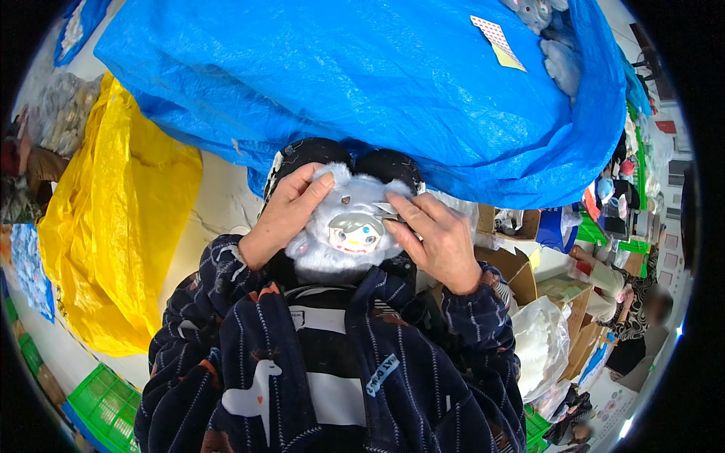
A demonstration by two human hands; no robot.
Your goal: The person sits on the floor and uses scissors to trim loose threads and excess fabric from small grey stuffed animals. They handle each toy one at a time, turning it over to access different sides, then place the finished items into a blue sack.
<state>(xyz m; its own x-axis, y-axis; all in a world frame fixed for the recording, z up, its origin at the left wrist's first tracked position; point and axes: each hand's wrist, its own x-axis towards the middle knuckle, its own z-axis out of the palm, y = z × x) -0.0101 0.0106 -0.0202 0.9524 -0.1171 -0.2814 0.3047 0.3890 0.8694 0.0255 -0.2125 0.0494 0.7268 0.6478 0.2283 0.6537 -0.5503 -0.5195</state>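
A grey plush toy [321,254] with round ears and a printed doll face [355,233] rests on my lap, face up. My left hand [290,213] grips its upper left side by the ear, thumb pressed on the fur. In my right hand [436,236] is a small silver pointed tool [385,209], pinched between thumb and fingers. Its tip lies against the fur above the doll face, on the right side. Whether it is snips or tweezers I cannot make out, since my fingers cover most of it.
A large blue woven sack [340,83] spreads in front of my knees, with grey plush toys [560,64] at its right opening. On the left lies a yellow sack [113,241] and a green crate [106,404]. Cardboard boxes [510,272] and a clear plastic bag [540,343] stand right; people sit beyond.
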